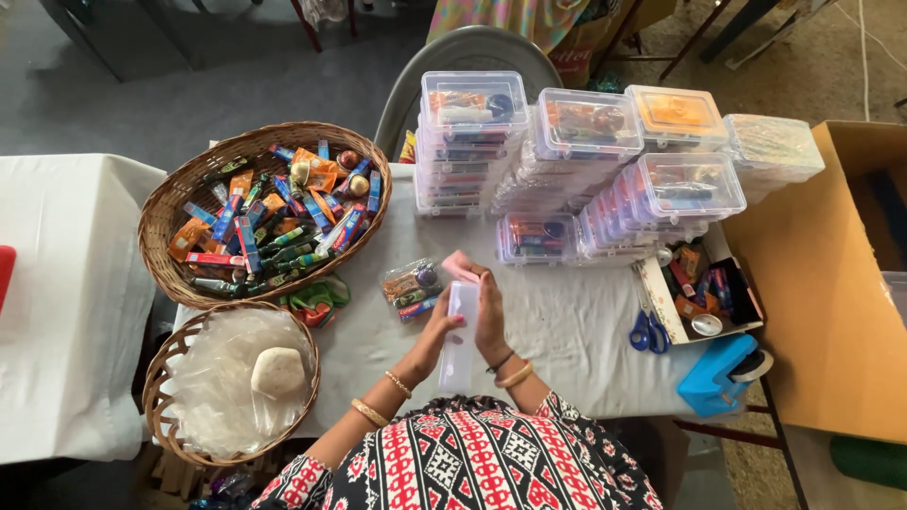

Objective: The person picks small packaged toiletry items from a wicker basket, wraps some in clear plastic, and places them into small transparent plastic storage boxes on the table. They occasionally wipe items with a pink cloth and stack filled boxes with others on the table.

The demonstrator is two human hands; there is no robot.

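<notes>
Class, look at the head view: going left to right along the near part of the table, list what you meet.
Basket of plastic bags → left hand → clear box → right hand → blue scissors → blue tape dispenser → cardboard box.

From my feed I can't tell what the small packets in the wicker basket (170,212) are, my right hand (491,316) hides part of the clear plastic box (460,335), the cardboard box (841,283) is cut off at the right edge, and the lower stacked boxes (463,170) blur together.
</notes>
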